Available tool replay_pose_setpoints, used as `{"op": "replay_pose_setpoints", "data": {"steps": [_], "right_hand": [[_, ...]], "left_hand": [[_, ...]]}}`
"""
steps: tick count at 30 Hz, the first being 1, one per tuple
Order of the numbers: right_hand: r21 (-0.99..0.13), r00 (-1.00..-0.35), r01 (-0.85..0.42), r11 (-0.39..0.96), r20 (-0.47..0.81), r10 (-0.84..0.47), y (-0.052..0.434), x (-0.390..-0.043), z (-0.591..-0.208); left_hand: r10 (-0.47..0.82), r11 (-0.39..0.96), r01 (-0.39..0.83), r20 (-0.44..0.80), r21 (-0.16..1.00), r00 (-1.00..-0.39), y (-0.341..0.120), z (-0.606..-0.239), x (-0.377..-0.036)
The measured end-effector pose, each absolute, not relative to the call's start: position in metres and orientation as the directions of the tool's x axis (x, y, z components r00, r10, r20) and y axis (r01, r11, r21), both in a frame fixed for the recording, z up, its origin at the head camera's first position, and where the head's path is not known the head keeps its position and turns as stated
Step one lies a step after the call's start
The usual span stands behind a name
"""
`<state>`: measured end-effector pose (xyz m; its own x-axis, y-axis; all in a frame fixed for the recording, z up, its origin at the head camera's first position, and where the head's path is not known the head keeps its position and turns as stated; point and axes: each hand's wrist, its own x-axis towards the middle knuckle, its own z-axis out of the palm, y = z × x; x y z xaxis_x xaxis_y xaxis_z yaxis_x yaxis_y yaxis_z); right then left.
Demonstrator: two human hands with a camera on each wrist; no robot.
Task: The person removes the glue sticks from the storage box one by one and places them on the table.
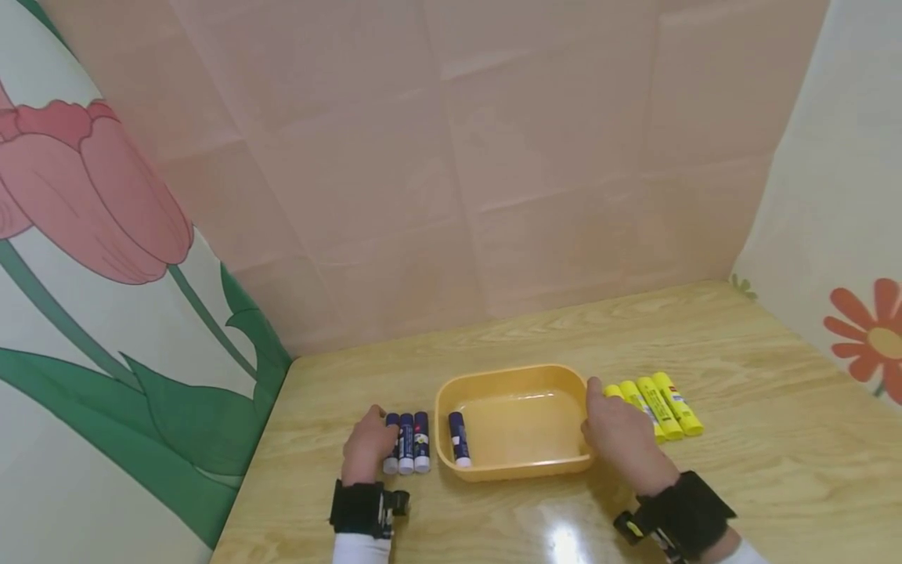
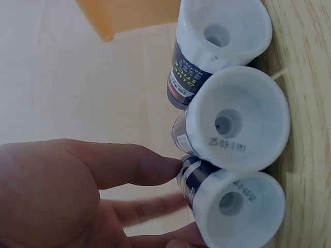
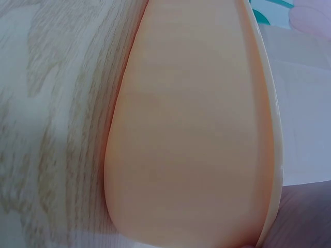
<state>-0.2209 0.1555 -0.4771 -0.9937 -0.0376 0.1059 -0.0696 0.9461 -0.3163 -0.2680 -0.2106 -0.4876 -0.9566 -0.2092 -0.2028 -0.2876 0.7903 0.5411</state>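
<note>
Blue sticks (image 1: 406, 443), three of them, lie side by side on the table (image 1: 740, 470) right against the left hand (image 1: 366, 448), white caps toward the person. The left hand's fingers (image 2: 129, 165) lie nearly straight along the outermost stick, touching its dark barrel; they are relaxed rather than curled, and the wrist view shows no real grip on it. In that view the three white ends (image 2: 235, 121) stack one above the other, with a corner of the tray (image 2: 124, 15) beyond them.

Between the two hands sits the yellow-orange tray (image 1: 514, 374). A fourth blue stick (image 1: 459, 439) lies inside it, along the wall nearest the left hand, cap toward the person.

The right hand (image 1: 620, 435) rests at the tray's other wall, thumb against or over the rim; its fingers seem loosely bent, but whether they actually clasp the wall is hard to tell, since the right wrist view shows only the tray's outer side (image 3: 196, 129) and a sliver of skin. Just beyond the right hand, on its outer side, yellow sticks (image 1: 658, 406) lie in a row, partly hidden by the fingers.
</note>
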Motion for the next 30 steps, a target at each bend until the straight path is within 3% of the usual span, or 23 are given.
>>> {"op": "replay_pose_setpoints", "data": {"steps": [10,23,30], "right_hand": [[-0.308,-0.991,-0.075,0.948,0.125,-0.038,0.1552,-0.2209,-0.4784],[-0.323,-0.999,-0.028,0.946,0.049,-0.013,0.1547,-0.2217,-0.4803],[-0.321,-0.996,-0.053,0.946,0.083,-0.027,0.1552,-0.2223,-0.4797]], "left_hand": [[-0.213,0.806,-0.275,-0.177,0.523,-0.961,-0.213,-0.4883,-0.2651],[-0.213,0.8,-0.29,-0.203,0.525,-0.956,-0.2148,-0.4904,-0.2631],[-0.214,0.806,-0.292,-0.207,0.514,-0.955,-0.2155,-0.4864,-0.2608]]}}
